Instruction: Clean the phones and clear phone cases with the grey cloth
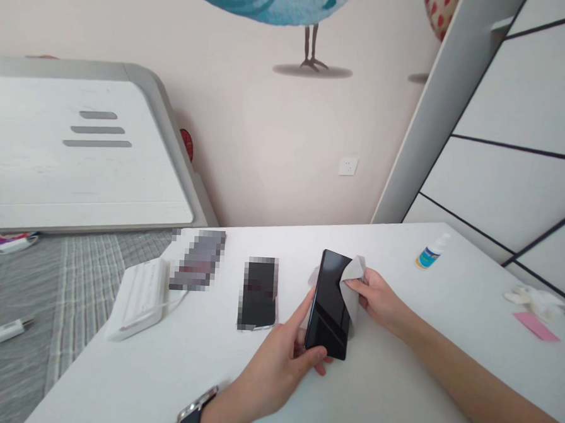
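A dark smartphone point(329, 305) with a glossy screen is tilted above the white table. My left hand point(287, 357) grips its lower left side, the thumb on the front edge and the other fingers partly hidden behind. Pinched in my right hand point(377, 295) is a light grey cleaning cloth point(353, 284), which lies against the phone's upper right edge and drapes down its side. To the left, a second phone point(259, 293) with a blurred screen rests on the table. Farther left, another blurred phone point(198, 261) has a white cable at its lower end.
A white power strip point(143, 296) lies at the table's left edge. On the right of the white table point(410, 382) are a small spray bottle point(432, 252), crumpled tissue point(536, 302) and a pink slip point(536, 327). A wall and white cabinet stand behind.
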A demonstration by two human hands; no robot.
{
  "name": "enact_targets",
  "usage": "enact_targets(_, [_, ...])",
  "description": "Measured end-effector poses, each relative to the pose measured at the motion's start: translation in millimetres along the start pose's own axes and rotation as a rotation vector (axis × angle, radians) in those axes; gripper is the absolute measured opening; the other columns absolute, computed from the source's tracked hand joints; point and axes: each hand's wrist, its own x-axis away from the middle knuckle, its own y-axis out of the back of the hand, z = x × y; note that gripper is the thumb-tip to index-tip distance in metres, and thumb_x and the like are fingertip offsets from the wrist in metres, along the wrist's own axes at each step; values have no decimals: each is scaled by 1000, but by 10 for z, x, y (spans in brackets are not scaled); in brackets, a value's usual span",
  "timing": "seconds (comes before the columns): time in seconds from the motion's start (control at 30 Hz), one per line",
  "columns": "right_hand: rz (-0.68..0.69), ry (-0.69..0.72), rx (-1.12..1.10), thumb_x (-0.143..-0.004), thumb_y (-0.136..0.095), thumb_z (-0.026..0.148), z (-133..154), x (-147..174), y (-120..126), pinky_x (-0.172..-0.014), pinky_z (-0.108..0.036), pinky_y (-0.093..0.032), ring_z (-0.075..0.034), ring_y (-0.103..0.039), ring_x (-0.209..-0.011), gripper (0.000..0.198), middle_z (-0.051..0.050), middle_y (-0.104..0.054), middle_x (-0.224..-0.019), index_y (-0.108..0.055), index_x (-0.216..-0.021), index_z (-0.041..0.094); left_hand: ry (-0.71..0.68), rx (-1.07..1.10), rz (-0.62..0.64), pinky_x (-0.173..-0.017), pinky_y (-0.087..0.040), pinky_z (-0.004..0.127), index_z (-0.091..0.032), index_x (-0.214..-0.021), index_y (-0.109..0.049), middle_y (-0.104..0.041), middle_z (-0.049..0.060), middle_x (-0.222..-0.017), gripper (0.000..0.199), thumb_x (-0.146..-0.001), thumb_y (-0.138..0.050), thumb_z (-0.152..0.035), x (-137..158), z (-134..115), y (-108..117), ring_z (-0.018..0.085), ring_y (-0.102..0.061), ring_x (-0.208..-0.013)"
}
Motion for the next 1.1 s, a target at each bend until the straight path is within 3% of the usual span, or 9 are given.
enact_targets(0.07, [6, 25, 43, -71, -82, 56, 18, -10, 23, -83, -38, -55, -29, -72, -95, 47, -7, -79, -102, -70, -100, 21, 0, -10, 5, -76, -53, 33, -27, -167, -10, -80, 4, -93, 92, -95, -66, -35, 3, -10, -3, 22, -75, -81])
enact_targets(0.23, [-130, 51, 244, -76, -77, 59, 15, -44, 59, -80, -40, -53, -32, -70, -90, 41, -7, -77, -88, -71, -86, 19, -13, -55, 25, -75, -53, 32, -25, -167, -10, -80, 4, -92, 92, -95, -65, -33, 13, -24, -5, 22, -75, -80])
enact_targets(0.4, [-168, 84, 238, -84, -64, 65, -8, -37, -8, -95, -44, -51, -35, -69, -104, 46, -9, -78, -104, -72, -94, 20, 12, -82, 18, -73, -52, 32, -29, -167, -8, -80, 2, -92, 93, -94, -65, -32, 3, -29, -3, 22, -75, -80])
enact_targets(0.57, [-173, 84, 225, -76, -73, 61, -18, -59, 32, -89, -42, -53, -32, -70, -100, 49, -8, -78, -106, -70, -104, 20, 18, -90, 19, -72, -49, 31, -29, -167, -10, -79, 1, -87, 92, -94, -66, -33, 5, -22, -4, 21, -73, -78])
enact_targets(0.73, [-183, 48, 260, -80, -72, 59, -23, -73, 121, -79, -38, -52, -32, -70, -91, 40, -6, -78, -89, -72, -87, 19, 6, -124, 49, -69, -44, 29, -29, -167, -11, -76, -2, -82, 95, -91, -69, -30, 18, -18, -3, 18, -66, -73])
enact_targets(0.87, [-163, 35, 217, -82, -69, 62, -14, -69, 106, -79, -38, -53, -31, -70, -89, 42, -5, -77, -85, -71, -83, 20, 16, -104, 37, -68, -42, 29, -29, -167, -11, -75, -2, -81, 95, -91, -69, -33, 20, -16, -2, 17, -63, -72])
enact_targets(1.1, [26, 1, 37, -71, -80, 60, 10, -18, 18, -82, -39, -56, -30, -72, -95, 52, -8, -78, -97, -71, -103, 19, 36, -113, 22, -68, -40, 29, -27, -167, -9, -73, -2, -79, 102, -88, -72, -33, -1, 26, -8, 18, -61, -71])
